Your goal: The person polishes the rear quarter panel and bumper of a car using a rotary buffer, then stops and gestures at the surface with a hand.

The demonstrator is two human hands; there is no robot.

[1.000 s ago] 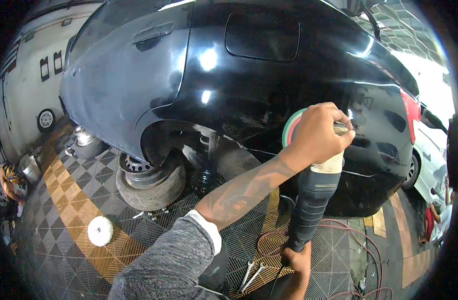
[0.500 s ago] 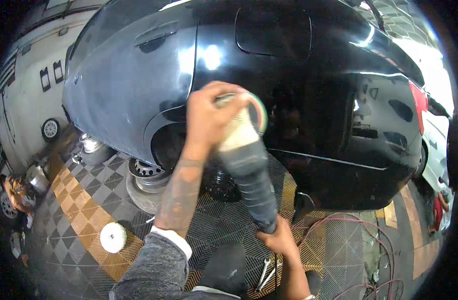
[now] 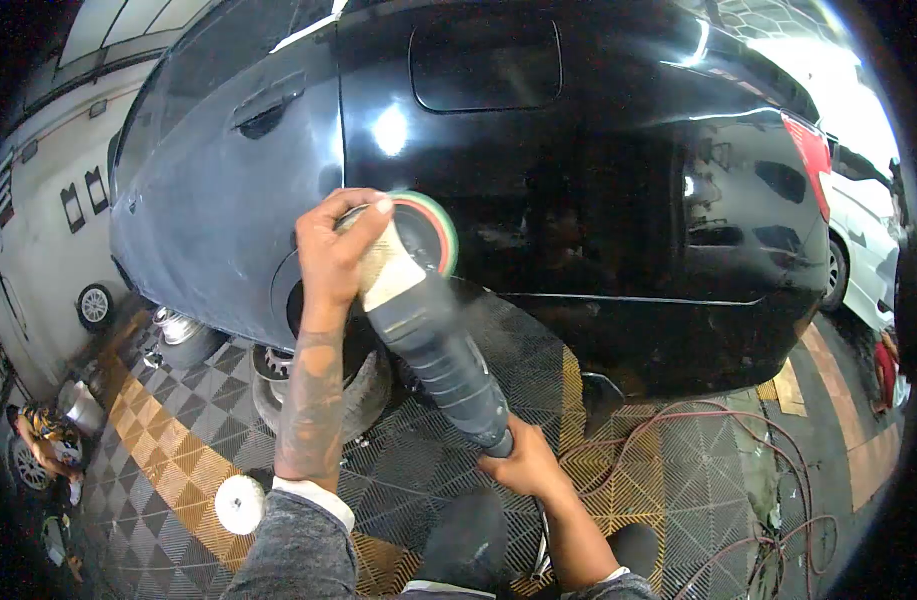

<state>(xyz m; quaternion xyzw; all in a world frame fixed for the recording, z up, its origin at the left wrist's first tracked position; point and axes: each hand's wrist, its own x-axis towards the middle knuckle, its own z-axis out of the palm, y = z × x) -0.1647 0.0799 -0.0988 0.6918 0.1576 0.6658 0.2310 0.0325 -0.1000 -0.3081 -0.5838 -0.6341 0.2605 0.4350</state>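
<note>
My left hand (image 3: 336, 245) is wrapped round the taped head of a black power polisher (image 3: 438, 345), and my right hand (image 3: 523, 458) grips the rear end of its handle. The polisher's round pad (image 3: 440, 232), with green and red edges, is against or very near the black side panel of a car (image 3: 618, 180), above the wheel arch. The pad's contact face is hidden. To the left is the car's duller grey door (image 3: 218, 180).
Tyres (image 3: 363, 400) lie beneath the car. A white round pad (image 3: 240, 504) and a wrench (image 3: 542, 550) lie on the tiled floor. A red hose (image 3: 803, 470) coils at the right. A person (image 3: 43, 440) is at far left, another (image 3: 886, 370) at far right.
Both hands and the polisher have moved left along the car, from the rear panel to near the door edge. The polisher now tilts up to the left. The view has shifted.
</note>
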